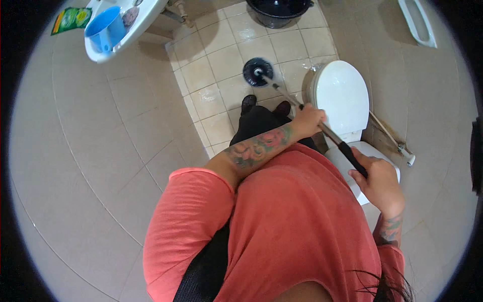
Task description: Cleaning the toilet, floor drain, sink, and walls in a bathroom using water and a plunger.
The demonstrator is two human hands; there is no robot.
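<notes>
A mop with a long metal pole [332, 133] slants across in front of me. Its round dark head [257, 72] rests on the wet tiled floor, just beyond my shoes. My left hand [308, 121] crosses my body and is closed round the middle of the pole. Higher up, my right hand [375, 178] wraps the black grip at the pole's upper end, over the toilet tank. To the right of the pole stands the white toilet [342, 98] with its lid down. Part of the pole is hidden behind my left fingers.
A black bucket [279, 12] stands on the floor at the far side. At the upper left, a white sink [146, 22] bears a blue dipper [106, 30] and a green packet [72, 20]. A white wall fixture [418, 22] juts out at upper right; a hand sprayer [406, 154] hangs beside the toilet.
</notes>
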